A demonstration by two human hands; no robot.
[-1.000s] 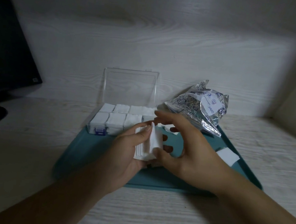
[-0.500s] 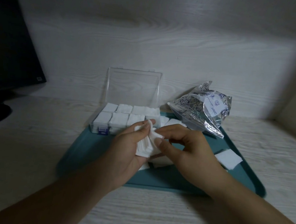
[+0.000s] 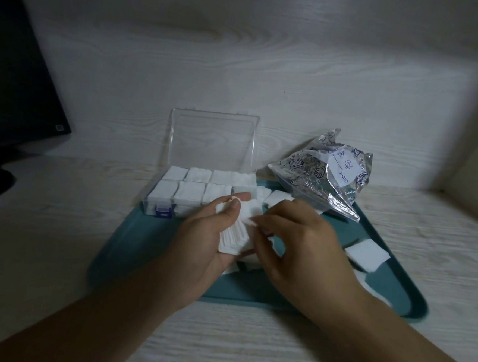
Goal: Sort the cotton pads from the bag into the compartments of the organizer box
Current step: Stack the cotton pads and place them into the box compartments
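Observation:
My left hand (image 3: 202, 240) grips a stack of white cotton pads (image 3: 235, 235) over the teal tray (image 3: 131, 244). The fingertips of my right hand (image 3: 296, 241) pinch the top pad of that stack at its right edge. Behind the hands stands the clear organizer box (image 3: 191, 194) with its lid up; its compartments hold white pads. The crumpled plastic bag (image 3: 325, 178) lies at the tray's far right. Loose pads (image 3: 367, 253) lie on the tray to the right, and more sit partly hidden under my hands.
A dark monitor (image 3: 18, 86) stands at the left on the pale wooden desk (image 3: 45, 224). A wooden wall closes the back and a side panel the right.
The stack has tilted flatter in my left hand. My right hand closed in from an open reach and now pinches the stack's top pad. The view shifted slightly.

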